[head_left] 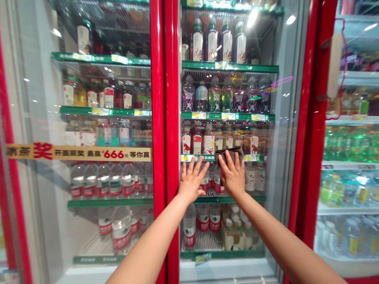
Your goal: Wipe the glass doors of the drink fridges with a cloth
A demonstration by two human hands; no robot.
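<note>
My left hand (192,182) lies with fingers spread against the right glass door (275,138) of a drinks fridge, close to the red frame. It holds nothing. To its right, my right hand (233,173) presses a dark cloth (241,151) flat on the same glass. The fingers are stretched out over the cloth, which shows above and beside them. Behind the glass stand rows of bottles on shelves with green edges, and both hands cover part of the lower rows.
Red door frames (171,118) run upright between the two doors. A printed strip (79,153) with Chinese lettering crosses the left door. Another lit fridge with drinks (343,146) stands at the right. Water bottles (121,230) fill the lower left shelves.
</note>
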